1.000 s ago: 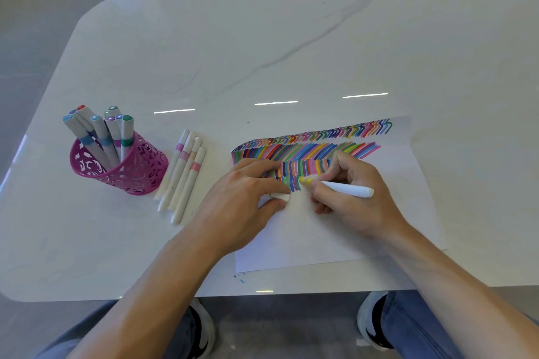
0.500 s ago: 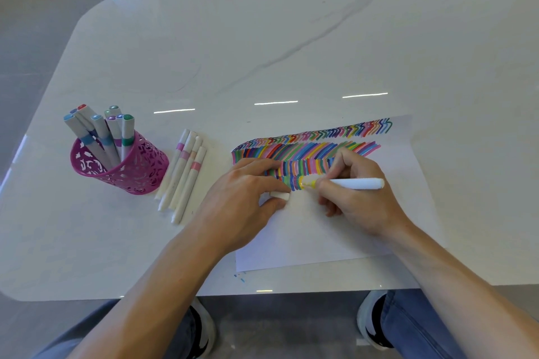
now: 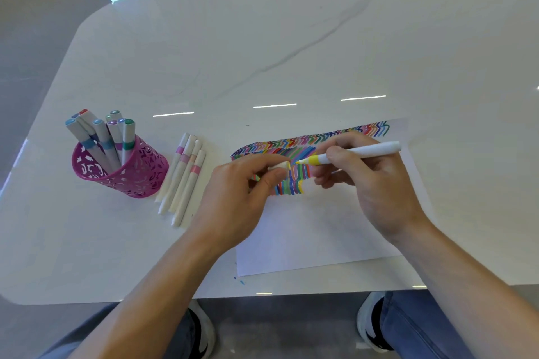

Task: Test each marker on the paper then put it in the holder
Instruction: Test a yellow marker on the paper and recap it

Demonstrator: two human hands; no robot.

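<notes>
Since its tip pointed straight at the white cap, the yellow marker looked ready for recapping. The right hand gripped its barrel level above the paper, and the left hand pinched the cap between thumb and fingers. Whether tip and cap already touched was hard to tell. The paper lay by the tabletop's front edge, right of the middle, within easy reach. The pink holder stood towards the left edge with capped markers in it. Four more markers lay just beside it, by my judgement awaiting their test.
</notes>
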